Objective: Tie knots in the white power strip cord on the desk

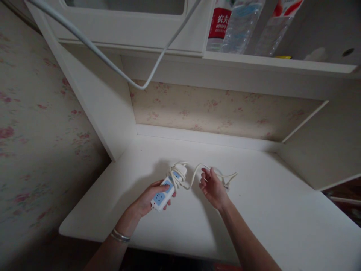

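My left hand (152,197) is wrapped around a white power strip (159,198) with blue socket faces, its thumb lying on the top side. The strip is tilted, its far end pointing up and to the right. Several loops of cream cord (175,177) are wound around that far end. From there the loose cord curves right, passing close by the fingertips of my right hand (213,187). That hand's fingers are half curled and apart, and no grip on the cord shows. Beyond it, the cord's end with what looks like a plug (227,185) is partly hidden by the hand.
Beneath both hands is a white desktop (265,203) with side panels and a low back ledge (208,138). An overhead shelf (276,62) holds several plastic bottles (242,26). A thick white cable (113,67) hangs across the upper left. Floral wallpaper (42,124) covers the left wall.
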`<act>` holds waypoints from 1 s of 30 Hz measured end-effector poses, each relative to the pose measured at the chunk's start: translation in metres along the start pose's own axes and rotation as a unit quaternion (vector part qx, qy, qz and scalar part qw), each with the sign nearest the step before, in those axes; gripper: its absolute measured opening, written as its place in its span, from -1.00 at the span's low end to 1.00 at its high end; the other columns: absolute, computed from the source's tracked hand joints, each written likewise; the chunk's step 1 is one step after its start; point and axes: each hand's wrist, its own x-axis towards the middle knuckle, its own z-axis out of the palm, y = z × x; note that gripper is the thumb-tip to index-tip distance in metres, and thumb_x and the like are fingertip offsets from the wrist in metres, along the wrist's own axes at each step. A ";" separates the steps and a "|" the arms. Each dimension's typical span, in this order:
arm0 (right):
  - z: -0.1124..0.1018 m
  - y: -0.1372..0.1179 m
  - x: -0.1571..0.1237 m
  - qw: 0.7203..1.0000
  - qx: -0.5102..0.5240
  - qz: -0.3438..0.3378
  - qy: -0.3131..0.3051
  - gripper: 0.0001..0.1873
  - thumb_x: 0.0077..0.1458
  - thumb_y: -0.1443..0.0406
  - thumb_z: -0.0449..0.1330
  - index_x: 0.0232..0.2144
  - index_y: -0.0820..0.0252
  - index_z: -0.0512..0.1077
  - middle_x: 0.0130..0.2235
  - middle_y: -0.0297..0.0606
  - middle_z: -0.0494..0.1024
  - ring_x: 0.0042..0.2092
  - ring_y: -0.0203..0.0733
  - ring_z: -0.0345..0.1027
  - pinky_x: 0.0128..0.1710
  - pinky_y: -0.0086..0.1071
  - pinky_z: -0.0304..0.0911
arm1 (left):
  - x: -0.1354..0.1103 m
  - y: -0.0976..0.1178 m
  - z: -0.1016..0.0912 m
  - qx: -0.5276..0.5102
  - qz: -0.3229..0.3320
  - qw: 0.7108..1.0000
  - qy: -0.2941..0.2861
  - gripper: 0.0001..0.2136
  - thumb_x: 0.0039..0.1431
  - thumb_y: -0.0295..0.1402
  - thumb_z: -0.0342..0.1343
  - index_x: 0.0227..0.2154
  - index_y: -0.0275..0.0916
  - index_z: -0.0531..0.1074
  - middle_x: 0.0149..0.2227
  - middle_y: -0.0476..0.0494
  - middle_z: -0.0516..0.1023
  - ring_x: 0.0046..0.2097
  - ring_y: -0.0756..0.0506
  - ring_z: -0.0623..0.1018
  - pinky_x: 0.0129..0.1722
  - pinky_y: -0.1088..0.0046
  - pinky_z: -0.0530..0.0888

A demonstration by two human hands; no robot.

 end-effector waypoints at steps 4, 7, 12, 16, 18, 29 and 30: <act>0.005 0.026 -0.014 0.985 -0.151 0.052 -0.073 -0.59 0.03 0.03 0.24 -0.13 0.09 0.41 -0.60 -0.53 0.24 -0.65 -0.49 -0.03 -0.66 -0.56 -0.08 | 0.001 0.004 0.006 -0.007 0.010 1.000 -0.011 -0.68 0.07 -0.23 0.16 -0.17 -0.31 0.40 -0.32 -0.24 0.55 -0.50 -0.04 0.51 -0.60 0.52 0.42; 0.011 0.034 -0.016 0.953 -0.270 0.057 -0.129 -0.65 0.05 0.01 0.20 -0.36 0.19 0.43 -0.65 -0.51 0.23 -0.64 -0.47 -0.06 -0.63 -0.53 -0.15 | 0.001 0.006 0.009 -0.010 0.008 0.999 -0.032 -0.68 0.07 -0.24 0.16 -0.15 -0.29 0.38 -0.31 -0.25 0.55 -0.49 -0.05 0.52 -0.60 0.51 0.42; 0.014 0.033 -0.010 0.937 -0.324 0.002 -0.126 -0.53 0.12 -0.08 0.06 -0.48 0.20 0.39 -0.60 -0.38 0.37 -0.56 -0.37 0.18 -0.53 -0.49 0.08 | -0.004 0.007 0.005 -0.021 0.001 0.998 -0.065 -0.69 0.09 -0.28 0.13 -0.11 -0.30 0.35 -0.31 -0.26 0.54 -0.50 -0.06 0.52 -0.60 0.49 0.44; 0.019 0.022 0.001 0.972 -0.233 -0.035 -0.029 -0.61 0.04 -0.05 0.17 -0.38 0.15 0.39 -0.48 -0.38 0.42 -0.48 -0.36 0.25 -0.52 -0.50 0.15 | -0.012 0.006 0.000 0.015 -0.032 0.992 -0.118 -0.65 0.05 -0.31 0.16 -0.09 -0.30 0.34 -0.29 -0.29 0.55 -0.50 -0.07 0.53 -0.61 0.51 0.43; 0.023 0.009 0.007 0.984 -0.167 -0.064 -0.014 -0.68 0.03 0.01 0.23 -0.32 0.11 0.39 -0.45 -0.40 0.41 -0.44 -0.37 0.26 -0.49 -0.51 0.18 | -0.014 0.005 -0.001 0.049 -0.059 0.989 -0.125 -0.62 0.03 -0.31 0.18 -0.07 -0.29 0.35 -0.28 -0.30 0.56 -0.49 -0.07 0.54 -0.60 0.51 0.43; 0.009 0.002 0.005 0.991 -0.021 -0.111 0.066 -0.69 0.00 0.15 0.30 -0.20 0.02 0.37 -0.45 -0.51 0.32 -0.58 -0.51 0.12 -0.58 -0.58 0.19 | -0.003 0.012 -0.002 -0.056 0.016 0.996 0.070 -0.66 0.08 -0.23 0.16 -0.13 -0.32 0.37 -0.26 -0.26 0.56 -0.46 -0.03 0.53 -0.58 0.51 0.43; 0.007 0.014 0.002 0.993 -0.047 -0.080 0.077 -0.65 -0.02 0.14 0.31 -0.18 0.02 0.35 -0.39 -0.49 0.38 -0.58 -0.50 0.15 -0.58 -0.56 0.21 | -0.003 0.015 -0.001 -0.062 0.021 0.996 0.068 -0.66 0.08 -0.23 0.16 -0.13 -0.32 0.37 -0.25 -0.27 0.56 -0.47 -0.03 0.53 -0.58 0.51 0.43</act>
